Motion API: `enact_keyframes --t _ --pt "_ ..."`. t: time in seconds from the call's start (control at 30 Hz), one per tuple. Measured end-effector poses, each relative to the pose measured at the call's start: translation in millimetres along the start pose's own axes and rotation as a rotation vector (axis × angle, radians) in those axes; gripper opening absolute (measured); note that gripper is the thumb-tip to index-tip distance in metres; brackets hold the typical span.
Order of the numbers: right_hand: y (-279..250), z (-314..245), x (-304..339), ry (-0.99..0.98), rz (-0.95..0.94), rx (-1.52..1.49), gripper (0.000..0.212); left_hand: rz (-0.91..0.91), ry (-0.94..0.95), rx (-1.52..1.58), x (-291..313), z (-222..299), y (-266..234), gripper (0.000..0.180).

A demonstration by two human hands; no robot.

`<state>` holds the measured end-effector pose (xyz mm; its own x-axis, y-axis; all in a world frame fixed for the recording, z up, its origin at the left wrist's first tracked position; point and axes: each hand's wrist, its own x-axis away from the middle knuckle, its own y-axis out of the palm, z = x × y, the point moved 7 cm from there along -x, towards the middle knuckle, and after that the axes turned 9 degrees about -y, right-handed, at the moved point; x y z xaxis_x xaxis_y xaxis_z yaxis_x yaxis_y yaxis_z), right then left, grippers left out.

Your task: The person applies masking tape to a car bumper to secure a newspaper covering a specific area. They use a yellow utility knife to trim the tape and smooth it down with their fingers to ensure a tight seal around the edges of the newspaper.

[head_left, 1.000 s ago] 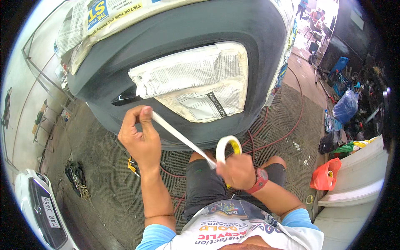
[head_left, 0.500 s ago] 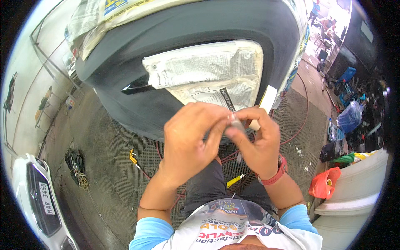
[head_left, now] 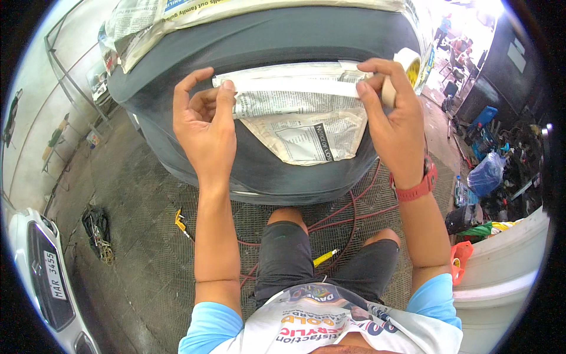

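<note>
A white strip of masking tape [head_left: 295, 87] is stretched between my hands, over newspaper [head_left: 303, 133] that covers an opening in a dark grey car body panel [head_left: 265, 41]. My left hand [head_left: 206, 127] holds the strip's left end at the thumb, with its forefinger raised apart. The strip's other end is at the thumb and fingers of my right hand [head_left: 395, 112], which also grips the masking tape roll [head_left: 407, 64]. Part of the roll is hidden behind those fingers. A red watch is on my right wrist.
Red hoses [head_left: 368, 215] cross the textured floor around my knees. A yellow-handled tool [head_left: 180, 221] and a yellow cutter-like tool [head_left: 325, 258] lie there. A white car [head_left: 50, 277] stands at left. Clutter and an orange bag [head_left: 461, 259] are at right; people appear far off.
My hands, close together in front of the panel's lower part, have moved apart and farther up. A length of masking tape now spans between them, and the roll has moved up with my right hand.
</note>
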<state>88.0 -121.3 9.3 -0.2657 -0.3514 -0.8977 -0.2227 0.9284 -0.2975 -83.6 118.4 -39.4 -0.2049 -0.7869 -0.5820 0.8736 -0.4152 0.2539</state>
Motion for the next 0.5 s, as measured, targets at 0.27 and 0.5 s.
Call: enact_keyframes --t 0.27,0.5 --pt "16.3 -8.1 -38.0 -0.307 -0.211 0.289 0.013 -0.066 0.155 -0.32 -10.6 -14.0 3.1 0.021" --pt "20.0 -7.6 -46.8 -0.375 -0.266 0.489 0.013 -0.06 0.513 -0.596 -15.6 1.8 3.0 0.016"
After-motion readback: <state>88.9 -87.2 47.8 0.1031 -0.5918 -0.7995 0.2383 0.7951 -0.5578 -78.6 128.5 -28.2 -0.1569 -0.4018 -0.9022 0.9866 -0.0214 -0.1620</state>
